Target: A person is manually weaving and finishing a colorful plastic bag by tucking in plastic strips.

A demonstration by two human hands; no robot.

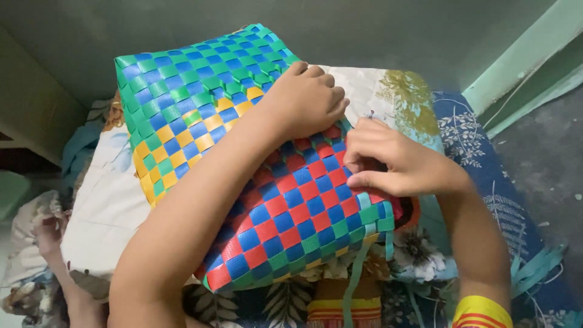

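Basket (255,182): woven of flat plastic strips, checked in green, blue, yellow and red; lies tilted on a patterned cloth (473,152), under both hands.
Left hand (306,100): palm down on the weave, fingers curled and pressed flat; pins the basket, grips nothing.
Right hand (395,161): at the basket's right edge, fingers bunched tight, seemingly pinching a strip end; strip itself hidden beneath the fingers, so cannot tell for sure.
Loose strips (358,273): teal ends hang free off the lower edge, more lie near the right elbow.
Risk, slip: smooth plastic likely slides out of a tight pinch; pulled end may spring back out of the weave.
Risk, shift: basket rests on soft cloth, only the left palm steadies it; hard tug could skew it.
Risk, weave: uneven pull probably puckers nearby squares or loosens the rim.
Risk, snag: dangling ends may catch on the wrist or cloth.
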